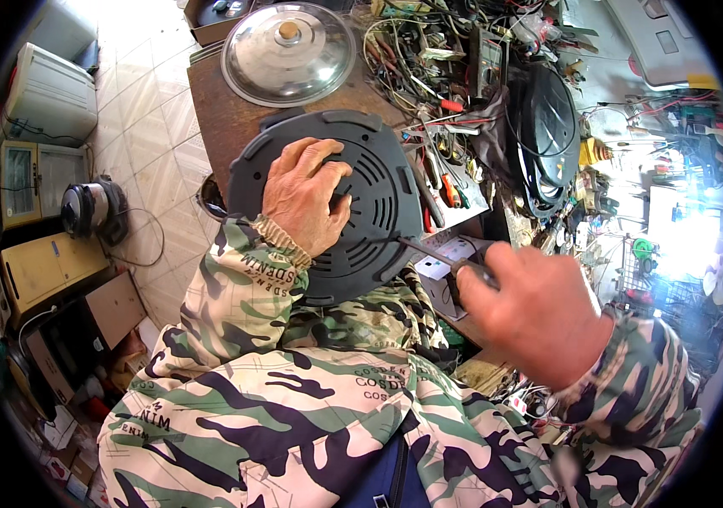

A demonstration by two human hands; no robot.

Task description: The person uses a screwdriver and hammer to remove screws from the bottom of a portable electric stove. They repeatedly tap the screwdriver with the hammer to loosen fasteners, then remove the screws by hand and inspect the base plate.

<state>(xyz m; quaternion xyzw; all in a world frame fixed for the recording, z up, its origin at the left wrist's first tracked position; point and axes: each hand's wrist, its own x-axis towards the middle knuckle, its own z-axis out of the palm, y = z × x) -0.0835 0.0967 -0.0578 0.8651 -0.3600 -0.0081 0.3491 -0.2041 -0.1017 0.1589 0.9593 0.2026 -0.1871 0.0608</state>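
A dark grey round plastic appliance base [378, 173] with curved vent slots lies tilted in front of me, partly over the table edge and against my lap. My left hand [304, 190] rests on its face, fingers apart and slightly bent, the thumb near the centre slots. To the right, my right hand [535, 309], blurred by motion, is closed round the dark handle of a screwdriver [433, 254]. The thin shaft points left, its tip at the base's lower right rim. Whether the tip sits in a screw hole cannot be made out.
A steel lid [289, 55] with a wooden-looking knob lies on the brown table [213, 118] beyond the base. Tangled cables and tools [429, 68] crowd the right, beside a black round appliance part [547, 127]. A small appliance [90, 207] stands on the tiled floor [145, 127].
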